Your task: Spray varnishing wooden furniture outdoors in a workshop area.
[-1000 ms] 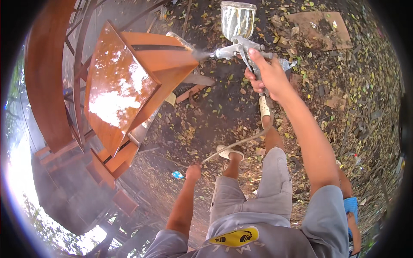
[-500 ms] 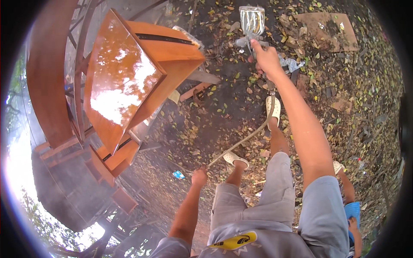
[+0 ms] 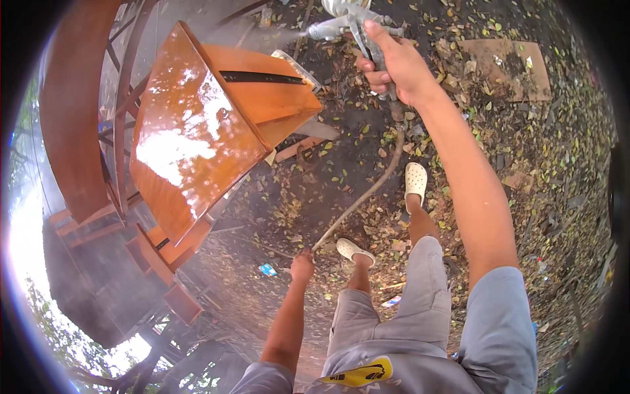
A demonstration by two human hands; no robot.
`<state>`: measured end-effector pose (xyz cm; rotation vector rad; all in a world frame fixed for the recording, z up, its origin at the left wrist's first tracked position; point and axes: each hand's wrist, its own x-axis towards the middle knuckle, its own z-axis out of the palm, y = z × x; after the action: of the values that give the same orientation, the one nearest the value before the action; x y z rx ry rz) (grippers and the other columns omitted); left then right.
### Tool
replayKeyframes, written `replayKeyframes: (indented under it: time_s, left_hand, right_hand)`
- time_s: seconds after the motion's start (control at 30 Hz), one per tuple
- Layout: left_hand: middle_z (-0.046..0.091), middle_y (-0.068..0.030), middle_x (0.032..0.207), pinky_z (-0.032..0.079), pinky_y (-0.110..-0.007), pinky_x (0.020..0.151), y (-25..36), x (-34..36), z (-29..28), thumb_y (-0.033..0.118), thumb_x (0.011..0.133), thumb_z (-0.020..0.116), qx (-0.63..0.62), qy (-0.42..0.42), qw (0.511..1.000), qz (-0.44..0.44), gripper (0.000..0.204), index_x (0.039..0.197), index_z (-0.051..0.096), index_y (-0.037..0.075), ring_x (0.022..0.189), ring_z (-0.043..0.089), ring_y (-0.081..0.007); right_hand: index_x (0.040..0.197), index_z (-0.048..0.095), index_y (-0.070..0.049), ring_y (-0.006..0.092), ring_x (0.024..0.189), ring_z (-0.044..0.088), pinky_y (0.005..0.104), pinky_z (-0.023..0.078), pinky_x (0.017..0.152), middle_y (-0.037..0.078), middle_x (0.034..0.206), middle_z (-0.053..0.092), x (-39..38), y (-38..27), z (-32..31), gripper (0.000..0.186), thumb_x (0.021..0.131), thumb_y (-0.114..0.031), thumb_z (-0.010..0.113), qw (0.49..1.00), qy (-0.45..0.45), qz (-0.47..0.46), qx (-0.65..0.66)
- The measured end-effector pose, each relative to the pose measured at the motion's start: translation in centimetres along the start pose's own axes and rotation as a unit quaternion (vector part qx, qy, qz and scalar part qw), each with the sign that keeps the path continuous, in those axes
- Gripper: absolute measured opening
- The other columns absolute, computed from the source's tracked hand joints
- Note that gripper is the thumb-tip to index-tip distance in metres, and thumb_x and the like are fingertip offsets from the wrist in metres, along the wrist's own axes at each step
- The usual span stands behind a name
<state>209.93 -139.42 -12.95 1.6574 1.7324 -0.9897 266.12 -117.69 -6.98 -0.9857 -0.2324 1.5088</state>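
My right hand (image 3: 403, 72) is wrapped round a silver spray gun (image 3: 348, 27) at the top centre, with the cup partly cut off by the view's edge. A pale mist streams leftward from its nozzle, above a glossy orange-brown wooden furniture piece (image 3: 190, 125) that has a black strip along one panel and bright reflections on its slanted face. The gun is beside the piece, not touching it. Low in the middle, my left hand (image 3: 302, 264) grips the beige hose (image 3: 357, 200), which runs up to the gun's handle.
Dark curved wooden boards (image 3: 72, 125) and framing stand at the left, with smaller wooden pieces (image 3: 180, 302) lower down. Fallen leaves, scraps and a flat brown board (image 3: 505, 69) cover the ground to the right. My feet in cream clogs (image 3: 415, 184) stand below the gun.
The spray gun has risen toward the top edge, its mist now passing above the piece. My left hand has shifted slightly right. The other person at the lower right has mostly left view.
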Motion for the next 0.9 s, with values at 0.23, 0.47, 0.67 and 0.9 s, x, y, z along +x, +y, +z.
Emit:
replayKeyframes:
  time_s: [0.23, 0.47, 0.67, 0.9]
  left_hand:
    - [0.062, -0.0205, 0.120, 0.048, -0.051, 0.092, 0.9, 0.6, 0.0, 0.020, 0.094, 0.053, -0.022, -0.006, 1.000, 0.012, 0.026, 0.114, 0.059, 0.005, 0.114, 0.056, -0.0416]
    - [0.061, -0.0218, 0.122, 0.047, -0.049, 0.098, -0.7, -0.2, 4.3, 0.022, 0.093, 0.056, -0.020, 0.005, 1.000, 0.007, 0.031, 0.118, 0.060, 0.005, 0.116, 0.055, -0.0430]
    - [0.062, -0.0225, 0.119, 0.047, -0.053, 0.094, -3.6, -3.1, 8.9, 0.038, 0.095, 0.056, -0.019, 0.072, 0.995, 0.067, 0.040, 0.117, 0.061, 0.006, 0.116, 0.057, -0.0406]
    - [0.066, -0.0234, 0.097, 0.048, -0.054, 0.081, -11.7, -3.3, 16.3, 0.035, 0.096, 0.055, -0.077, 0.086, 0.993, 0.017, 0.033, 0.109, 0.059, 0.005, 0.095, 0.062, -0.0442]
  right_hand:
    - [0.100, 0.054, -0.008, 0.0053, 0.044, 0.035, 0.0268, 0.031, 0.042, -0.001, 0.066, 0.049, 3.2, 2.5, -0.8, 0.041, 0.098, -0.049, 0.054, 0.992, 0.081, 0.054, -0.081]
    - [0.100, 0.057, -0.005, 0.0078, 0.046, 0.041, 0.0271, 0.034, 0.043, 0.003, 0.068, 0.055, 3.2, 6.5, -0.7, 0.041, 0.098, -0.046, 0.056, 0.966, 0.177, 0.056, -0.179]
    - [0.090, 0.073, 0.001, 0.0082, 0.048, 0.051, 0.0268, 0.039, 0.046, 0.002, 0.058, 0.061, -4.4, 14.5, 0.1, 0.042, 0.097, -0.039, 0.062, 0.888, 0.302, -0.197, -0.285]
    - [0.122, 0.056, 0.006, 0.0069, 0.049, 0.050, 0.0216, 0.038, 0.043, 0.014, 0.107, 0.070, -16.9, 24.4, 5.6, 0.040, 0.104, -0.030, 0.047, 0.884, 0.249, -0.371, -0.140]
